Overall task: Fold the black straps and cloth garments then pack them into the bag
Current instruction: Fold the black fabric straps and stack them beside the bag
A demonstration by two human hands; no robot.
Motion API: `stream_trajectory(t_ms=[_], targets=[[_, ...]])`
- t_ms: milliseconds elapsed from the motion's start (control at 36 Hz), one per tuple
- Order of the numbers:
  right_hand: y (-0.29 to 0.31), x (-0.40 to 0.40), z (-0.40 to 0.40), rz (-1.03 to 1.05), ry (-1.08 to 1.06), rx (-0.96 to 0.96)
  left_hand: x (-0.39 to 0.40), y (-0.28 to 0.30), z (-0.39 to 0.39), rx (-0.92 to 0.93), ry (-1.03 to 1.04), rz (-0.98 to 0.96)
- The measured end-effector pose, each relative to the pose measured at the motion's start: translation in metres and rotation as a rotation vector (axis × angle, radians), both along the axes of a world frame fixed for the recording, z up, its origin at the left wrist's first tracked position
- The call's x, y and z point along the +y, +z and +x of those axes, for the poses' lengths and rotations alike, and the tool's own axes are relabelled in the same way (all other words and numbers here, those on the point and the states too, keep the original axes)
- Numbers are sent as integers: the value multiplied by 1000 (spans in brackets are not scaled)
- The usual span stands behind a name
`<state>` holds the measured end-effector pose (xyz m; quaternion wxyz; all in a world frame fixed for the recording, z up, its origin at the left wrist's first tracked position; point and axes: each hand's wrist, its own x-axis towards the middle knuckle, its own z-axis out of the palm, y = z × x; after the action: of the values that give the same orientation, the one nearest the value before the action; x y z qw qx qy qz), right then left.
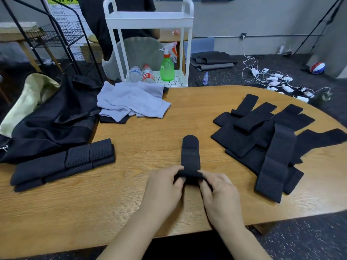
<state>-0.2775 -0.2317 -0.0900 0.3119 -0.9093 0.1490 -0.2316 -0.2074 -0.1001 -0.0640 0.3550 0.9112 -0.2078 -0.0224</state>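
Mid-fold on one black strap [190,156] left of the unfolded strap pile [270,141], left hand [165,186] and right hand [218,190] fingers pinching its near folded end; next, probably, rolling the fold forward toward the rounded tip.

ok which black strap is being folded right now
The strap at the table's near middle, pinched by both hands; the stack left and pile right lie untouched.

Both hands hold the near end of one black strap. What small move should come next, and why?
Probably roll the pinched fold forward: the left hand and right hand pinch the strap at its near end, while the rest lies flat on the table.
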Motion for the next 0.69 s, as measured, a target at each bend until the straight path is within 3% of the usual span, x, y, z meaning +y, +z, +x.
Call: stream_trajectory(t_ms=[222, 333, 694], targets=[[10, 1, 15, 69, -95, 61, -10, -3, 15, -2, 92, -25], [18, 0, 24, 23, -145, 126, -15, -3, 23, 2, 93, 40], [4, 1, 37, -184, -154, 83, -17, -4, 27, -43, 92, 192]])
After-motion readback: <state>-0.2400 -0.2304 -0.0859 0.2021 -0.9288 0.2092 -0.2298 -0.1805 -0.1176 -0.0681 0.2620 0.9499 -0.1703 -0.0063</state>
